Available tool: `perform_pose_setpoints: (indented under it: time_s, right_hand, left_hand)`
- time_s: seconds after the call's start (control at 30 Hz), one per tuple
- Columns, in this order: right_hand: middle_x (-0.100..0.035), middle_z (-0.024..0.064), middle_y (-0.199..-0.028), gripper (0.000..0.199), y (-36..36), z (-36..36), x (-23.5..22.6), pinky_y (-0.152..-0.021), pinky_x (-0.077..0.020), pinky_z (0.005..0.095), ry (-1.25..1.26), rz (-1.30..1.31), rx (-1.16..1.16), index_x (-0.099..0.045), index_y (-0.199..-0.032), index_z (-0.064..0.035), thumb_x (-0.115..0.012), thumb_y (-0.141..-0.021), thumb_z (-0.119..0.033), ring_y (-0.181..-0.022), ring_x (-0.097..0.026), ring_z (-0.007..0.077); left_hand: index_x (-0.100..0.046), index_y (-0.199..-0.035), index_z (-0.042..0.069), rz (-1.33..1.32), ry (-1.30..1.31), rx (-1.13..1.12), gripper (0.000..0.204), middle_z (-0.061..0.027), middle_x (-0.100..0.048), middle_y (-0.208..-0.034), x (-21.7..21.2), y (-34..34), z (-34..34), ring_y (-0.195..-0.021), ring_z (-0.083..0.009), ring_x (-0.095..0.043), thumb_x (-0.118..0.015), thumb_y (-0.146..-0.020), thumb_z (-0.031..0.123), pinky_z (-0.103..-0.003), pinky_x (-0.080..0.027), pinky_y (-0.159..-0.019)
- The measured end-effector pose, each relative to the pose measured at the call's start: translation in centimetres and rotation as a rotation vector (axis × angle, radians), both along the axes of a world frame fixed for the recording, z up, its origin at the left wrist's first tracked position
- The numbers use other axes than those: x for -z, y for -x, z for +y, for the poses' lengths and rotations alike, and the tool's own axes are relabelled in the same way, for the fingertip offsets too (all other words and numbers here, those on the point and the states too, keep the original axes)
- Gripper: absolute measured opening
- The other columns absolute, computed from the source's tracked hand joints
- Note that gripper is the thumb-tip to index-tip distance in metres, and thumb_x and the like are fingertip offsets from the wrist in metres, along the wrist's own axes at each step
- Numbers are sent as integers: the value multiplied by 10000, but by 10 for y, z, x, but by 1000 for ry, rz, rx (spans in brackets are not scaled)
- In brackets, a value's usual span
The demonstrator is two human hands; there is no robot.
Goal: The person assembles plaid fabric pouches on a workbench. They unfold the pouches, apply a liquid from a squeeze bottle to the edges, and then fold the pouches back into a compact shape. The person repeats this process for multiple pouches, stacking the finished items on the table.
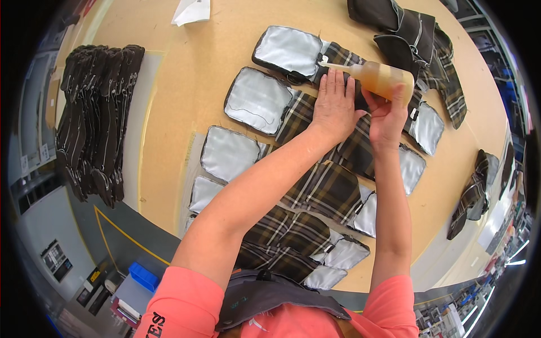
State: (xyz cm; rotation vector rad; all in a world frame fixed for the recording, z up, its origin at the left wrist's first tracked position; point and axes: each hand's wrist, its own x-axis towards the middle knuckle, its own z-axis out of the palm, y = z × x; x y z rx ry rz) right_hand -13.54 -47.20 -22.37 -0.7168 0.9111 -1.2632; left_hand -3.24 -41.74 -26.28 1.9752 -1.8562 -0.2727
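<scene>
My right hand (387, 115) is closed round a squeeze bottle (378, 78) of amber liquid. The bottle lies tilted on its side, its thin nozzle pointing left at a small white tab on the farthest plaid piece (344, 54). My left hand (335, 107) lies flat with fingers stretched out, pressing on dark fabric just below the nozzle. Several plaid fabric pieces with silvery padded ends, such as this silver pad (256, 101), overlap in a row running toward me. My forearms cover parts of the row.
A stack of dark piped fabric pieces (98, 118) lies at the table's left. Dark and plaid pieces (420, 45) are heaped at the far right, with another plaid piece (472, 194) near the right edge. White paper (191, 11) sits at the back. A blue bin (143, 276) stands beyond the table, lower left.
</scene>
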Motion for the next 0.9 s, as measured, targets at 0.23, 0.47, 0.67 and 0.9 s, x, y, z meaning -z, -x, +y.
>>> perform_pose_setpoints:
  time_s: [0.23,0.47,0.67,0.9]
  right_hand:
    - [-607,125,-1188,512,114,19,-57,-983,-494,489,-395,-784,-79,-542,-1210,-50,-699,-850,-378,-1138,-572,338]
    - [-650,2,-952,397,320,155,-62,-661,-566,377,-336,74,352,-573,-1144,-156,-551,-928,-488,-786,-651,171]
    - [-622,102,-999,572,392,269,-42,-771,-504,358,-603,1313,487,-518,-1137,-45,-633,-851,-527,-879,-627,247]
    - [-464,160,-1273,655,369,271,-45,-981,-367,455,-354,2055,418,-496,-1233,-22,-667,-813,-494,-1190,-459,319]
  left_hand:
    - [-391,-1371,-53,-69,-61,21,754,-321,-299,-1449,-5,-11,-1,-1385,-437,-246,-606,-863,461,-492,-198,-1140]
    - [-520,-1243,38,-160,81,177,635,-147,-561,-1148,-20,-11,-17,-1080,-322,-505,-724,-766,404,-436,-443,-895]
    - [-525,-1241,-12,-233,49,213,515,-135,-523,-1068,-17,-8,-24,-983,-318,-522,-642,-789,206,-399,-475,-839]
    - [-541,-1232,16,-280,-21,215,417,-140,-540,-1084,-10,-21,-33,-983,-329,-532,-553,-820,78,-420,-478,-838]
